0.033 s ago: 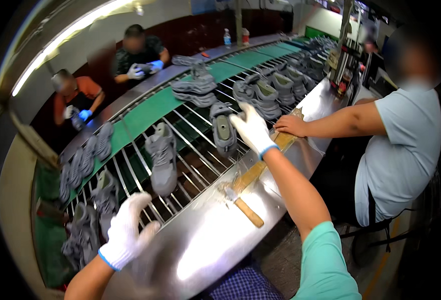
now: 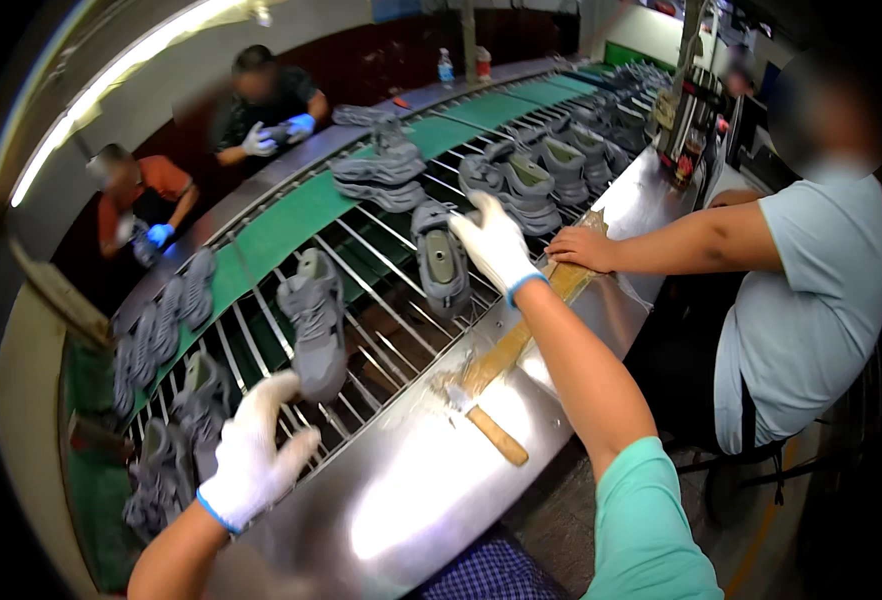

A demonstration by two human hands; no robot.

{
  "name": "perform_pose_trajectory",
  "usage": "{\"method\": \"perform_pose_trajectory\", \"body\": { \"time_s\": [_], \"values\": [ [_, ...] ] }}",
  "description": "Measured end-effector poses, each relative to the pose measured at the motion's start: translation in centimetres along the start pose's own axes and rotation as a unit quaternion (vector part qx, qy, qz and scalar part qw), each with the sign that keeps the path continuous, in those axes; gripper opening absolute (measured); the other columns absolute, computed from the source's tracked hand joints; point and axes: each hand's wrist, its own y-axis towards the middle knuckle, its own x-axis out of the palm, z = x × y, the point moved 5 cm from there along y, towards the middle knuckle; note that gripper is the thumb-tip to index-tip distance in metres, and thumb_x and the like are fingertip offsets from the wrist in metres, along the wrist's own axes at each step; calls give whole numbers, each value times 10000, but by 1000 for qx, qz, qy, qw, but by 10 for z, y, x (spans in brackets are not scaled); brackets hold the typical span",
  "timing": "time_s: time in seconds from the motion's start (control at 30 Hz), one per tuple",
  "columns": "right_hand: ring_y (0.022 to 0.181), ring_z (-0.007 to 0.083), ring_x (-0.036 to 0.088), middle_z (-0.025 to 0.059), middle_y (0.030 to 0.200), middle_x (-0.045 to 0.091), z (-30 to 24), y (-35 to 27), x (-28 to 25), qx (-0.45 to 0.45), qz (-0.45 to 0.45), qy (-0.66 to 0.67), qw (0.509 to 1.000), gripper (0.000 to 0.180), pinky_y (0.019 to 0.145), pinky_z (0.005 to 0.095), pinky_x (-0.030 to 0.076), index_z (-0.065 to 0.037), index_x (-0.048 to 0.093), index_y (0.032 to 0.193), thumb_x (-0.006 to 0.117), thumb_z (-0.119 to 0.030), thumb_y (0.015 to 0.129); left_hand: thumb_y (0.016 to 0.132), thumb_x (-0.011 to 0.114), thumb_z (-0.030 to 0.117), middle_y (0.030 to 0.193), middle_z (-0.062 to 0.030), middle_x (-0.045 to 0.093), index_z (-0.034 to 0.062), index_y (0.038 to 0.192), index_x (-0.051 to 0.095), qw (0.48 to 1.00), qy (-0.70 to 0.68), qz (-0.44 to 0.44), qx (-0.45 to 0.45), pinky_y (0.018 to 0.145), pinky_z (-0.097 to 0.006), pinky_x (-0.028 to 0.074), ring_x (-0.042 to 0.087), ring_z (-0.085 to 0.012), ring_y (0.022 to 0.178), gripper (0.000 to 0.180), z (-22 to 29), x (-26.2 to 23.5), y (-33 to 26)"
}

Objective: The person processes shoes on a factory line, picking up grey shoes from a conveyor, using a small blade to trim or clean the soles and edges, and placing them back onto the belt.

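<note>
Nothing moved: left hand (image 2: 251, 455) fingers apart near grey shoe (image 2: 316, 322); right hand (image 2: 494, 246) fingers spread beside second shoe (image 2: 442, 258).

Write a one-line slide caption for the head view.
Gloved right hand reaches a grey shoe on the roller conveyor; left hand hovers near another grey shoe.

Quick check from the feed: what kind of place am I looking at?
Most likely a shoe factory assembly line: grey shoes ride a rod conveyor beside a green belt, gloved workers sit across it, and a hammer lies on the steel bench.
</note>
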Motion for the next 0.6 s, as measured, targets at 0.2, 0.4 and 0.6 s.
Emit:
{"method": "perform_pose_trajectory", "body": {
  "time_s": [0.2, 0.4, 0.6],
  "values": [
    [1362, 475, 572, 346, 1468, 577, 30, 117, 63, 59, -38, -32, 997, 790, 1177, 490, 449, -11, 508, 1531, 712, -465, 917, 982, 713, 240, 1479, -226, 616, -42, 1528, 509, 944, -281, 31, -168, 1186, -386, 441, 590, -306, 1389, 647, -70, 68, 234],
    [1329, 500, 591, 391, 1422, 579, 73, 198, 104, 85, -65, -30, 994, 840, 1156, 505, 466, -7, 482, 1540, 726, -508, 912, 1020, 689, 334, 1247, -82, 630, -25, 1587, 448, 876, -366, -23, -314, 814, -289, 532, 599, -157, 1032, 712, -108, 126, 391],
    [1398, 486, 540, 388, 1504, 517, 80, 285, 140, 151, -20, 7, 988, 1067, 1185, 489, 452, 45, 413, 1584, 732, -669, 859, 1055, 623, 464, 1747, -311, 197, 26, 1704, 208, 759, -477, -16, -442, 1161, -624, 458, 366, -541, 1528, 886, -136, 182, 474]
  ]
}}
